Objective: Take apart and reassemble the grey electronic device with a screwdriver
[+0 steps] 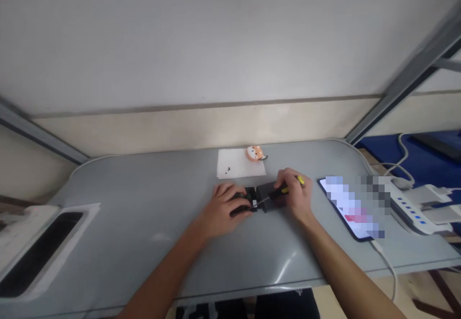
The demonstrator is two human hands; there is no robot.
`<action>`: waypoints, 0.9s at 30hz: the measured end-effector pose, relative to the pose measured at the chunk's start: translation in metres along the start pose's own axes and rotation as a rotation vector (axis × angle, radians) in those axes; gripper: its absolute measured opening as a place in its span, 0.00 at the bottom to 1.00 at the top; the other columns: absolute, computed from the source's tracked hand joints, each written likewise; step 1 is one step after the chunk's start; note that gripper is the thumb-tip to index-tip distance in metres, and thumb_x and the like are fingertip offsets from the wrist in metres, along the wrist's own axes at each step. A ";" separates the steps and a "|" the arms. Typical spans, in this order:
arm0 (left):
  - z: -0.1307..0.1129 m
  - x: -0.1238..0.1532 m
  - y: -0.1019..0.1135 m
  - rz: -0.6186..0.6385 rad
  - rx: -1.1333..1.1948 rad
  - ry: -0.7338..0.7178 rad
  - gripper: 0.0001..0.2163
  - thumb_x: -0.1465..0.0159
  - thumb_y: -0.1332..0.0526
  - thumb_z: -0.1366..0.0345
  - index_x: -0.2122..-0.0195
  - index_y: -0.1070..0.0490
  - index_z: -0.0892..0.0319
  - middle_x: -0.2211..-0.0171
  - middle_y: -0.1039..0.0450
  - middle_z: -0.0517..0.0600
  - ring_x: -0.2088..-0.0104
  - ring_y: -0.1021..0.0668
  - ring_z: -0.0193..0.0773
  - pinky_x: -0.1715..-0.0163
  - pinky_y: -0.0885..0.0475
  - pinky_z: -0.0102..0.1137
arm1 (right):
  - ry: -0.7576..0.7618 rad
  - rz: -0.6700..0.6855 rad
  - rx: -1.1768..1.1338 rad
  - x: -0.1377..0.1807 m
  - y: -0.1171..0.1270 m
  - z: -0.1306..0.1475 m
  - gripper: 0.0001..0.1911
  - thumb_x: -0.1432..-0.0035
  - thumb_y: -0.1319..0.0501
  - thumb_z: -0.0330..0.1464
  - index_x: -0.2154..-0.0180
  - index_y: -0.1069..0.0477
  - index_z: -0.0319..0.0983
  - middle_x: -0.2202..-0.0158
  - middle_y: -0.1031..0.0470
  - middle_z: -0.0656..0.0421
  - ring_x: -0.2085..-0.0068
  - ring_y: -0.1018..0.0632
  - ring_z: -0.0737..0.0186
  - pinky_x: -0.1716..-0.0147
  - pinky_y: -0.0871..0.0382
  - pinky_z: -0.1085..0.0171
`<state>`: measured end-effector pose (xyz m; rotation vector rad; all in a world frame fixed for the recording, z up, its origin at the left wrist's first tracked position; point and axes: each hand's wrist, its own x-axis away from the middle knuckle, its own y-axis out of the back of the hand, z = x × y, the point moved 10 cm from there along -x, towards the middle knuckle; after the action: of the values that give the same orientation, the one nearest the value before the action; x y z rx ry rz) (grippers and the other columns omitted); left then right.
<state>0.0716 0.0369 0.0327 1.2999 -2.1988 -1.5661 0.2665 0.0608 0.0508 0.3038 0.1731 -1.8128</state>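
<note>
My left hand [224, 206] rests on the grey table [137, 213] with its fingers curled over a small black part [242, 202], holding it down. My right hand [294, 191] is closed round a screwdriver [284, 190] with a black and yellow handle. The metal tip of the screwdriver points left and meets the black part where it joins a dark grey block [270, 200]. Just behind the hands lies a white sheet of paper [237, 164] with a few tiny dark screws [227, 170] on it.
A small orange animal-shaped trinket [255, 153] sits at the paper's far right corner. A phone [351, 206] on a white cable lies to the right, beside a white power strip [410, 203]. A white tray with a dark inset [39, 251] sits at the left edge.
</note>
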 end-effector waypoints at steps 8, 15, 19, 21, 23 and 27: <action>0.028 -0.022 0.025 -0.124 -0.129 0.114 0.11 0.25 0.43 0.63 0.59 0.19 0.53 0.57 0.19 0.51 0.52 0.26 0.45 0.48 0.35 0.45 | -0.287 -0.198 0.010 -0.007 0.012 -0.037 0.21 0.37 0.46 0.45 0.76 0.29 0.40 0.79 0.35 0.63 0.76 0.32 0.63 0.77 0.39 0.65; 0.056 -0.099 -0.002 0.063 -0.279 0.123 0.08 0.28 0.39 0.64 0.58 0.18 0.57 0.58 0.19 0.54 0.50 0.26 0.50 0.48 0.34 0.46 | -0.368 -0.209 0.014 -0.018 0.020 -0.054 0.24 0.37 0.44 0.50 0.75 0.27 0.39 0.81 0.34 0.64 0.79 0.32 0.64 0.77 0.39 0.65; 0.058 -0.108 -0.016 0.099 -0.265 0.121 0.07 0.30 0.38 0.67 0.60 0.19 0.58 0.59 0.20 0.54 0.52 0.25 0.50 0.49 0.32 0.45 | -0.380 -0.230 -0.002 -0.021 0.024 -0.058 0.23 0.37 0.43 0.50 0.75 0.27 0.40 0.82 0.35 0.63 0.79 0.32 0.64 0.77 0.39 0.65; 0.056 -0.103 -0.013 0.099 -0.255 0.123 0.08 0.29 0.38 0.65 0.57 0.19 0.58 0.57 0.20 0.55 0.51 0.24 0.50 0.49 0.31 0.45 | -0.369 -0.232 -0.010 -0.021 0.026 -0.056 0.23 0.37 0.43 0.50 0.75 0.27 0.40 0.81 0.35 0.63 0.79 0.32 0.63 0.77 0.39 0.65; 0.055 -0.091 -0.005 0.090 -0.230 0.123 0.09 0.29 0.39 0.64 0.54 0.20 0.57 0.55 0.20 0.54 0.50 0.24 0.49 0.47 0.31 0.44 | -0.329 -0.237 -0.005 -0.019 0.028 -0.050 0.23 0.37 0.43 0.49 0.75 0.27 0.40 0.80 0.34 0.63 0.78 0.32 0.64 0.77 0.40 0.65; 0.057 -0.051 0.023 0.006 -0.055 0.136 0.12 0.26 0.44 0.64 0.55 0.20 0.56 0.58 0.20 0.53 0.53 0.23 0.45 0.48 0.29 0.42 | -0.202 -0.241 0.036 -0.016 0.026 -0.025 0.21 0.36 0.45 0.45 0.76 0.29 0.40 0.79 0.34 0.63 0.76 0.31 0.64 0.75 0.39 0.65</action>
<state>0.0578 0.1147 0.0439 1.3405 -2.0616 -1.4783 0.2985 0.0756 0.0332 0.1270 0.0361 -2.0737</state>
